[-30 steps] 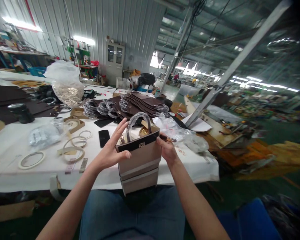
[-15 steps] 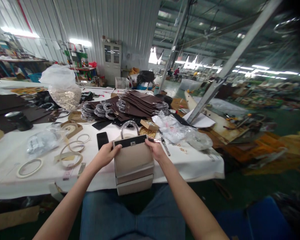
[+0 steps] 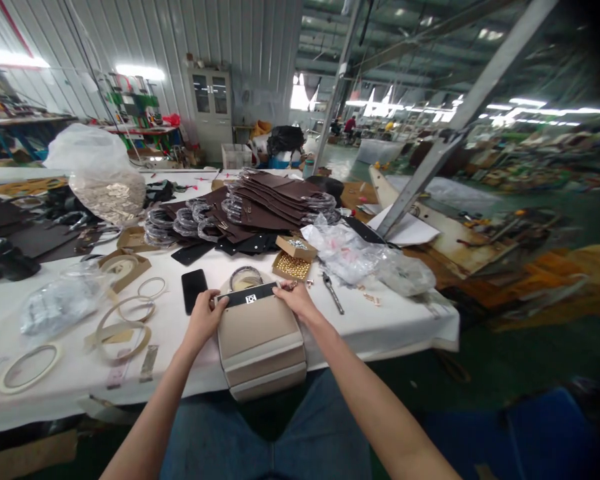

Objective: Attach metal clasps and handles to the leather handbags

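A beige handbag [image 3: 260,330] lies over the near edge of the white-covered table, its lower part hanging towards my lap. Across its top runs a black strip with a metal clasp plate [image 3: 251,299]. Behind that strip stands the plastic-wrapped handle [image 3: 245,277]. My left hand [image 3: 207,313] is closed on the top left corner, thumb on the front. At the top right corner my right hand [image 3: 294,298] grips the bag with thumb and fingers. A black phone [image 3: 195,291] lies just beyond my left hand. To the right of my right hand rests a metal hand tool [image 3: 333,293].
Beyond the bag, a box of gold studs [image 3: 293,265] and stacked brown leather pieces [image 3: 275,203] occupy the table. Tape rolls [image 3: 30,368] and a plastic packet [image 3: 60,303] lie left. Crumpled plastic bags [image 3: 350,257] sit right, before a slanted metal post [image 3: 420,180].
The bag's top has tipped flatter, away from me, and its handle has sunk lower behind it. Both hands keep hold of the corners. The whole view has shifted slightly.
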`<state>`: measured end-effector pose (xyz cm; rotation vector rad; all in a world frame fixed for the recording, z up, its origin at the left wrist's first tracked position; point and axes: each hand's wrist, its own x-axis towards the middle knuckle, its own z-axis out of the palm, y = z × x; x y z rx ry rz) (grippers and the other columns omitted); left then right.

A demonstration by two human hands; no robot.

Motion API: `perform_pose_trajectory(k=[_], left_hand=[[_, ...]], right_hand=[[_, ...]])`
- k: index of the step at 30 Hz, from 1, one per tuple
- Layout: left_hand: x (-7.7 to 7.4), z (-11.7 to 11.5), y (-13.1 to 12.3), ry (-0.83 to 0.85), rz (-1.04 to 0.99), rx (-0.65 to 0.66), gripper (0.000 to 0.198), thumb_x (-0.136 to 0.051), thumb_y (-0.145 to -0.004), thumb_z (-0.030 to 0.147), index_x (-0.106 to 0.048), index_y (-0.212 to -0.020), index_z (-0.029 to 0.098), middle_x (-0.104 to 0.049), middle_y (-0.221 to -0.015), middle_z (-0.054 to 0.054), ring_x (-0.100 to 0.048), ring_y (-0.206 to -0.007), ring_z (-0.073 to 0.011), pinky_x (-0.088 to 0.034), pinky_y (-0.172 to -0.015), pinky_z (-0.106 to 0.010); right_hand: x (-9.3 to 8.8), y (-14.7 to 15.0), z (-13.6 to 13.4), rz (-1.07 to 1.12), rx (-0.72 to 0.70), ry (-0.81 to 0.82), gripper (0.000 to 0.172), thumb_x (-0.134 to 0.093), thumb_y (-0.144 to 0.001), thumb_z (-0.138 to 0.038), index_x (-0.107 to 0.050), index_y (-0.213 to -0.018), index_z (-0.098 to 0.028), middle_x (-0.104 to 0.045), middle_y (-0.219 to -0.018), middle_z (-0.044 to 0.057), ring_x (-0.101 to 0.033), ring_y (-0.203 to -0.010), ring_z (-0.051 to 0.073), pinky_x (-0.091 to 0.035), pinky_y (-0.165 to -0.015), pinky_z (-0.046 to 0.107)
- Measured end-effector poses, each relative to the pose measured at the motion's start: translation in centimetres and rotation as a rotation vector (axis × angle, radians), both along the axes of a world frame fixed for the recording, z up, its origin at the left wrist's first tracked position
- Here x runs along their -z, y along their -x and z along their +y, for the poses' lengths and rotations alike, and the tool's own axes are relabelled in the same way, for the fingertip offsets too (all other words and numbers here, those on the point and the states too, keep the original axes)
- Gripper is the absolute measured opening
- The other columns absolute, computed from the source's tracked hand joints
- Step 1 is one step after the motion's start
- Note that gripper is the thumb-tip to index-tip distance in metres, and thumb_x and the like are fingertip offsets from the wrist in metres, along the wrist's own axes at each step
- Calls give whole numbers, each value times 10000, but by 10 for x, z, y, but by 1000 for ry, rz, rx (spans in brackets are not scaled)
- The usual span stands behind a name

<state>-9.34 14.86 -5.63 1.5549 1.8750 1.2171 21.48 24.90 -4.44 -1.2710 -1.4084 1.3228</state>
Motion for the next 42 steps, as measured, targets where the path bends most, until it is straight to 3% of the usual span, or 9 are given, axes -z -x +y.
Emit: perform_pose_trajectory(k=[5, 11, 14, 19, 22, 28, 33, 37, 42], left_hand=[[-4, -3, 0, 0, -103, -17, 523, -726, -991, 565, -670, -1365, 203, -664, -1080, -61, -650, -867, -232, -566, -881, -407], [-1, -11, -21, -75, -129, -112, 350, -688, -1033, 527, -738, -1213, 231, -727, -1180, -88, -710, -1075, -274, -579, -989, -415], [2, -11, -25, -48, -148, -147, 372, -685, -1028, 546, -767, -1226, 242, -762, -1189, -80, -729, -1076, -286, -597, -1005, -437], [10, -6, -13, -47, -81, -39, 373, -619, -1040, 575, -832, -1113, 277, -746, -1331, -73, -704, -1305, -328, -559, -1178, -495], [15, -4, -6, -9, -65, 12, 399, -607, -1025, 590, -843, -1155, 296, -722, -1372, -74, -691, -1344, -342, -587, -1150, -508], [15, -6, -5, 3, 12, 5, 484, -582, -1012, 590, -833, -1292, 286, -682, -1349, -101, -668, -1333, -357, -553, -1197, -557], [15, -7, -4, 5, -1, -18, 488, -608, -1005, 579, -840, -1320, 286, -668, -1314, -94, -711, -1173, -315, -601, -1099, -496], [17, -9, -7, -12, -62, -40, 486, -618, -1009, 558, -840, -1335, 275, -664, -1321, -95, -708, -1137, -298, -604, -1074, -477], [17, -11, -15, -32, -94, -118, 424, -652, -1003, 529, -877, -1269, 287, -672, -1285, -86, -709, -1089, -292, -606, -1049, -463]], right_hand=[[7, 3, 3, 9, 14, 6, 368, -862, -785, -518, -771, -948, -202, -796, -865, 40, -695, -784, 233, -537, -724, 331], [17, 2, 4, -58, 61, 17, 473, -854, -807, -519, -734, -1160, -227, -804, -921, 25, -748, -863, 263, -576, -786, 360], [20, -1, 2, -91, 136, 16, 642, -891, -793, -500, -683, -1345, -245, -816, -1005, 34, -774, -946, 287, -601, -855, 398], [18, -3, -5, -145, 259, -26, 856, -953, -758, -544, -582, -1485, -285, -810, -1219, 75, -769, -1112, 331, -611, -930, 436], [11, -3, -11, -231, 299, -39, 926, -971, -736, -627, -553, -1483, -274, -797, -1274, 100, -761, -1136, 344, -599, -950, 435], [-4, -19, -13, -559, 231, -69, 851, -909, -723, -854, -690, -1260, -232, -806, -1167, 149, -752, -1068, 378, -538, -846, 404], [-23, -72, 14, -789, 213, -240, 566, -839, -873, -783, -770, -971, -229, -796, -983, 123, -735, -927, 321, -498, -816, 373], [-30, -125, 40, -1054, 369, -362, 449, -846, -958, -489, -752, -1285, -196, -785, -1251, 176, -728, -1101, 317, -507, -925, 365], [-20, -159, 45, -1187, 196, -249, 371, -758, -1013, -332, -774, -1356, -191, -827, -1098, 136, -760, -1045, 296, -513, -901, 337]])
